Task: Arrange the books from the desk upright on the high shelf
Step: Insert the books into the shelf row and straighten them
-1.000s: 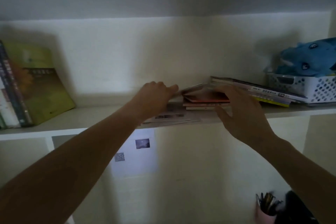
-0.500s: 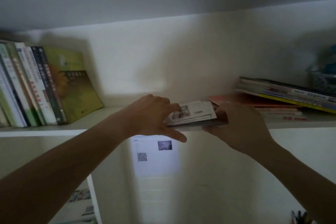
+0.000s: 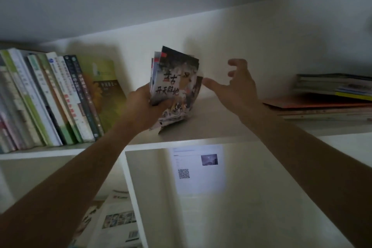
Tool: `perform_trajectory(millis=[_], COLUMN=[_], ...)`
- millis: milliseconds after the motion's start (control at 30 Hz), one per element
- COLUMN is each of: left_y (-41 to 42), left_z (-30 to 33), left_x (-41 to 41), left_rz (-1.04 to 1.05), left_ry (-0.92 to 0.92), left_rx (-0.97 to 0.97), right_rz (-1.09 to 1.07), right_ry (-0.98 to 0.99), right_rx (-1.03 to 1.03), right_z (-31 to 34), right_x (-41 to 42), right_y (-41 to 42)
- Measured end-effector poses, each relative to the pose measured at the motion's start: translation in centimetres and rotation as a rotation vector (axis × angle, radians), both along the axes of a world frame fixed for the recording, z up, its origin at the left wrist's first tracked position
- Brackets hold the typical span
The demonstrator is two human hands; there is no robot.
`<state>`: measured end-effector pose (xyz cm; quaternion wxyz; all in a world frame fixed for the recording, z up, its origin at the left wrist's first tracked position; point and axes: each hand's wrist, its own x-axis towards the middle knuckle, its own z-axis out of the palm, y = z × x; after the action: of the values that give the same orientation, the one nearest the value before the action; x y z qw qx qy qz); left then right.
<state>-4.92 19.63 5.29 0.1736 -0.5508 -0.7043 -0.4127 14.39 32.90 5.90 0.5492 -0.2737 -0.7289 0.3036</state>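
Observation:
My left hand [image 3: 144, 106] grips a bundle of thin picture books [image 3: 175, 86] and holds it upright on the high shelf [image 3: 211, 125], bottom edge near the shelf board. The front cover shows dark art with large characters. My right hand [image 3: 235, 84] hovers just right of the bundle, fingers spread, thumb tip close to the cover's right edge. A row of upright books [image 3: 60, 98] leans at the shelf's left end, ending in a green-covered book [image 3: 106, 88]. A flat stack of books [image 3: 330, 94] lies at the right.
Bare shelf board lies between the bundle and the flat stack. Below the shelf a vertical divider [image 3: 134, 191] splits two compartments. A sheet with a QR code [image 3: 198, 169] hangs on the back wall. Newspapers [image 3: 116, 221] lie at the lower left.
The bundle lay flat between both hands; my left hand has lifted and turned it upright, moving it left. My right hand has let go and opened beside it.

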Motion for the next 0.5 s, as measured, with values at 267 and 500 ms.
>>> perform_trajectory(millis=[267, 500], left_y=[-1.9, -0.7], left_z=[-1.6, -3.4], left_x=[-6.0, -7.8], left_rz=[-0.318, -0.332], left_ry=[-0.36, -0.536], left_rx=[0.174, 0.151], right_rz=[0.44, 0.406], right_ry=[0.005, 0.035], right_rx=[-0.344, -0.191], right_z=[0.6, -1.3], right_x=[-9.6, -12.4], right_y=[-0.6, -2.0])
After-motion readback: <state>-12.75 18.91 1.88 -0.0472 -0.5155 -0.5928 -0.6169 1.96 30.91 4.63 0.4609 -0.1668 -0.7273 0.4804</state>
